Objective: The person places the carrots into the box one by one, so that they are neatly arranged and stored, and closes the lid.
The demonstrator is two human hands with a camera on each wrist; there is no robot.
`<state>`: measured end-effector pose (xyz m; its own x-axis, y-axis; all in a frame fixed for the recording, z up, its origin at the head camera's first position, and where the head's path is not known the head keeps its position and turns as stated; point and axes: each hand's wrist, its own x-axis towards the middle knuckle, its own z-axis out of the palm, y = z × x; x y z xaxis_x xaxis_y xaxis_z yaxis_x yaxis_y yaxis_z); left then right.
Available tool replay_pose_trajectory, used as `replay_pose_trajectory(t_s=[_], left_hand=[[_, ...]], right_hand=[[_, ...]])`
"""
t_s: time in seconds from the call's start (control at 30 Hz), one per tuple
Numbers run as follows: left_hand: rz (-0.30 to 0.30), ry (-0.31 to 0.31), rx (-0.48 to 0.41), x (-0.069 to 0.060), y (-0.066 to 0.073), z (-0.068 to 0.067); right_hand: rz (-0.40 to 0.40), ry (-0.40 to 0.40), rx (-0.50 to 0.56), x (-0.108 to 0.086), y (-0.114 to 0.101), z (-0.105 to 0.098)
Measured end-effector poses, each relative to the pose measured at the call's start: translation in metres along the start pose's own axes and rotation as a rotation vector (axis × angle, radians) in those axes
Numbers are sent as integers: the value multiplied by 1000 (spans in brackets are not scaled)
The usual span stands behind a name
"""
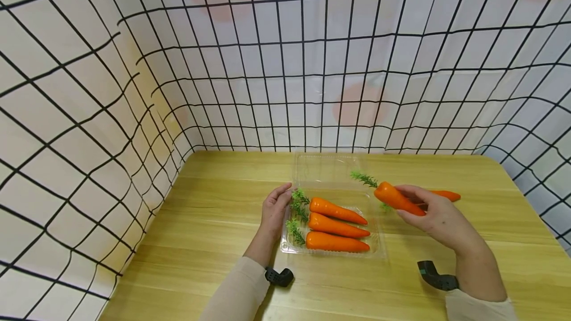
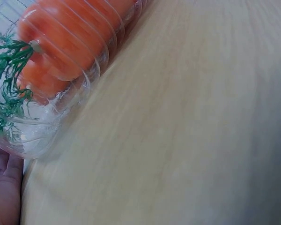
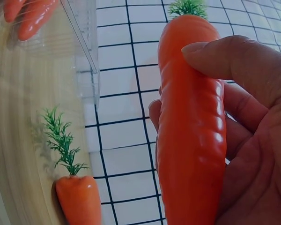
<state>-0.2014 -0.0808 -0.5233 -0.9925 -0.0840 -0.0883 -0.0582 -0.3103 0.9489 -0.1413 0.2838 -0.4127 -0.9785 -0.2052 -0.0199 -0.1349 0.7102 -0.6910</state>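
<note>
A carrot (image 1: 397,198) with a green leafy top is gripped in my right hand (image 1: 446,219), held above the table to the right of a clear plastic box. In the right wrist view the thumb presses on the front of this carrot (image 3: 192,122) and fingers wrap behind it. My left hand (image 1: 274,209) rests against the left side of the clear plastic box (image 1: 376,246), its fingers fairly straight. Three carrots (image 1: 337,241) lie side by side in the box, leafy tops to the left. Another carrot (image 1: 447,195) lies on the table, partly hidden behind my right hand.
The box's clear lid (image 1: 327,167) lies opened back toward the wall. A wooden table (image 1: 200,222) carries everything. White walls with a black grid (image 1: 285,63) stand behind and on both sides. Black wrist devices (image 1: 280,277) sit on both forearms.
</note>
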Motion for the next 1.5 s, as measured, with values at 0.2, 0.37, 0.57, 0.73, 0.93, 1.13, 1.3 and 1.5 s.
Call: replay_pose_trajectory(t_s=[0.2,0.37,0.57,0.73,0.93,1.13,1.3,1.5], left_hand=[[5,7,0,1,-1,0],[3,5,1,1,-1,0],[3,-2,6,1,0,0],[4,-1,5,1,0,0],[7,-7,11,1,-1,-1],[-2,-7,14,1,1,0],[-9,-13,-1,2,-1,-1],[-3,-16,-6,1,0,-1]], right_hand=[[-8,9,-29,0,-6,4],[-32,8,-47,-1,-14,6],[-51,4,-50,-1,-18,9],[-64,-5,-38,-1,-21,11],[-79,-26,-16,-1,-25,13],[-89,-37,-39,0,-31,16],[-88,-42,-58,-1,-34,17],[-109,-40,-41,-2,-38,21]])
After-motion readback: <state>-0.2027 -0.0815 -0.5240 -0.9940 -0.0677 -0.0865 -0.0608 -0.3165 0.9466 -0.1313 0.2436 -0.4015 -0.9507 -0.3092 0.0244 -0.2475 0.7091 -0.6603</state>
